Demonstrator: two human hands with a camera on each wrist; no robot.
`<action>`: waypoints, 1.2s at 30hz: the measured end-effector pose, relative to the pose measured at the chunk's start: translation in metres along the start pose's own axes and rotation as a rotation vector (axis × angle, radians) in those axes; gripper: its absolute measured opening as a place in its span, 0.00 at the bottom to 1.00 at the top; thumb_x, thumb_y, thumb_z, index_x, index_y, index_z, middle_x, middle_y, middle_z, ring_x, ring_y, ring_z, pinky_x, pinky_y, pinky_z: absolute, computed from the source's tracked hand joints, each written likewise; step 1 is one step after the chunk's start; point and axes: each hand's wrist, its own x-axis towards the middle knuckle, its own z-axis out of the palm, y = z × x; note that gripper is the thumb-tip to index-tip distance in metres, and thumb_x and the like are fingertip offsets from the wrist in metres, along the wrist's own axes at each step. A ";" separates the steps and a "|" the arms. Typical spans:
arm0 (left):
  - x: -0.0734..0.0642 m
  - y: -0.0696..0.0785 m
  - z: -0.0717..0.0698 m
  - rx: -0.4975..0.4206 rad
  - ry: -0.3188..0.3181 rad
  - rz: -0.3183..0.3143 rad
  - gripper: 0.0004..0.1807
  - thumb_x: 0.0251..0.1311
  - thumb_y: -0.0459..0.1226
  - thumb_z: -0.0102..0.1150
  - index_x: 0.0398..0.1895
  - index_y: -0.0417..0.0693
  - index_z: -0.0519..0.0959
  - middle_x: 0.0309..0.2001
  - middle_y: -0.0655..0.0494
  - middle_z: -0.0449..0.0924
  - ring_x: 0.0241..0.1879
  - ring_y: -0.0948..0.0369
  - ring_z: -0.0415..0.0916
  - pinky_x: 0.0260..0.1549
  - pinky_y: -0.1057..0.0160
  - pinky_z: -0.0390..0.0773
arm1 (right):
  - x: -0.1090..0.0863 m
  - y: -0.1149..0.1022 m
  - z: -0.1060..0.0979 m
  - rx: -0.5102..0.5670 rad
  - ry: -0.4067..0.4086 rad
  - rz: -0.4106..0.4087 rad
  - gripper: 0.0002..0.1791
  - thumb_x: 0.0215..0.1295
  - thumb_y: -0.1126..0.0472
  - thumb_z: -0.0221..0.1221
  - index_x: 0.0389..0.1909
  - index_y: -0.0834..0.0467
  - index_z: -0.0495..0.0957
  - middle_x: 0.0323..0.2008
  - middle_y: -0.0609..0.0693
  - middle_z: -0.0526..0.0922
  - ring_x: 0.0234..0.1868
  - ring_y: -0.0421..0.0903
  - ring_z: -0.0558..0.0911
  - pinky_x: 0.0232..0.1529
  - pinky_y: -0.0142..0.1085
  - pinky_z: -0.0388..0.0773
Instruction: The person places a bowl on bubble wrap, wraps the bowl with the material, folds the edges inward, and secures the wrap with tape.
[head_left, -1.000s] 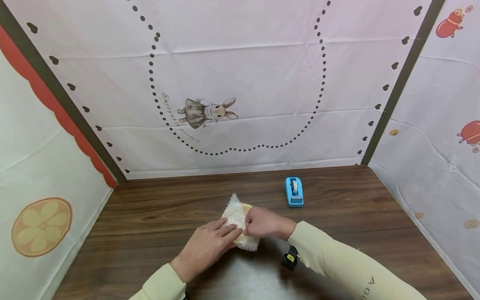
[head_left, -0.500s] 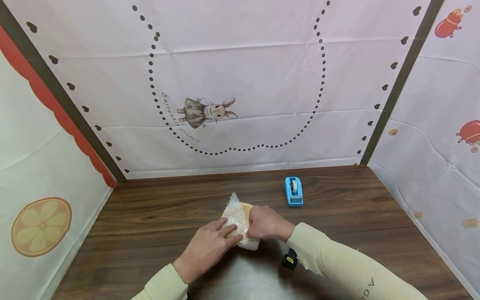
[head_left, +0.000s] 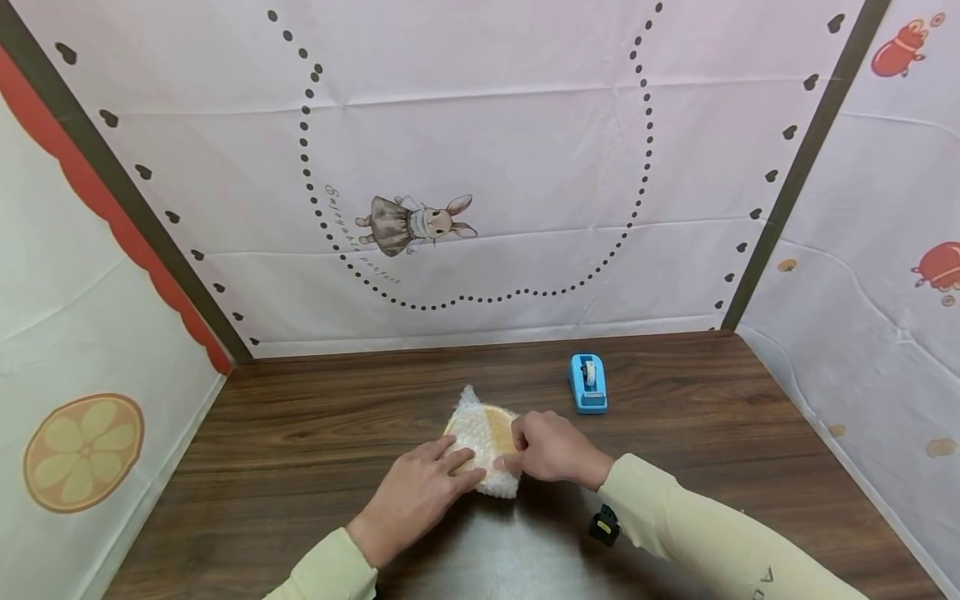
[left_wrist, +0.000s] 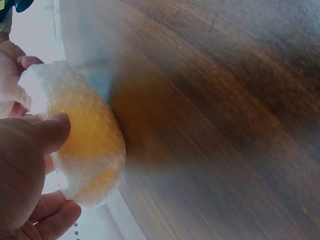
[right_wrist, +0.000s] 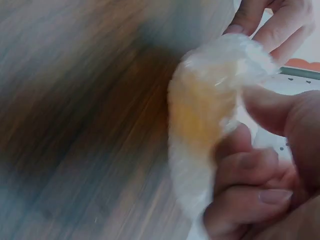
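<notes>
A round yellow thing, its exact kind hidden by the covering, lies on the table under bubble wrap. The wrap crosses its top and bunches into a point at the far side. My left hand holds the bundle from the left, fingers over the top; in the left wrist view its thumb presses the near side. On the right, my right hand has its fingers curled against the bundle's edge, its thumb lying on the wrap. The right wrist view shows those bent fingers beside the bubble wrap.
A blue tape dispenser with a roll of clear tape stands farther back to the right on the dark wood table. Printed cloth walls enclose the table at the back and both sides.
My right hand has slid right from the bundle's top to its right edge, baring more of the yellow surface. The left hand stays in nearly the same place.
</notes>
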 end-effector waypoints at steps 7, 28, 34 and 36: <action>0.001 -0.001 -0.002 -0.002 -0.033 -0.007 0.11 0.64 0.46 0.69 0.49 0.67 0.89 0.53 0.60 0.90 0.55 0.51 0.87 0.54 0.57 0.86 | -0.001 0.016 -0.006 -0.345 -0.028 -0.558 0.13 0.74 0.57 0.63 0.55 0.47 0.88 0.48 0.42 0.84 0.48 0.39 0.76 0.47 0.33 0.76; 0.006 -0.001 0.000 0.019 -0.019 0.006 0.13 0.63 0.45 0.69 0.50 0.68 0.89 0.54 0.61 0.89 0.55 0.51 0.87 0.52 0.58 0.87 | -0.008 0.040 0.003 -0.460 0.059 -0.635 0.25 0.75 0.54 0.60 0.71 0.48 0.76 0.63 0.44 0.82 0.66 0.45 0.77 0.62 0.48 0.76; 0.006 0.000 -0.002 0.002 -0.048 -0.008 0.12 0.65 0.46 0.68 0.51 0.67 0.89 0.55 0.60 0.89 0.56 0.51 0.87 0.52 0.58 0.87 | -0.014 0.050 -0.008 -0.476 0.072 -0.541 0.32 0.80 0.41 0.51 0.79 0.49 0.65 0.79 0.49 0.66 0.81 0.51 0.64 0.76 0.57 0.64; 0.006 0.000 -0.002 -0.003 -0.053 -0.013 0.12 0.65 0.46 0.68 0.51 0.67 0.89 0.55 0.60 0.89 0.56 0.51 0.87 0.53 0.57 0.87 | -0.015 0.054 -0.010 -0.492 0.079 -0.518 0.34 0.81 0.39 0.47 0.80 0.50 0.62 0.82 0.50 0.61 0.83 0.51 0.60 0.79 0.59 0.59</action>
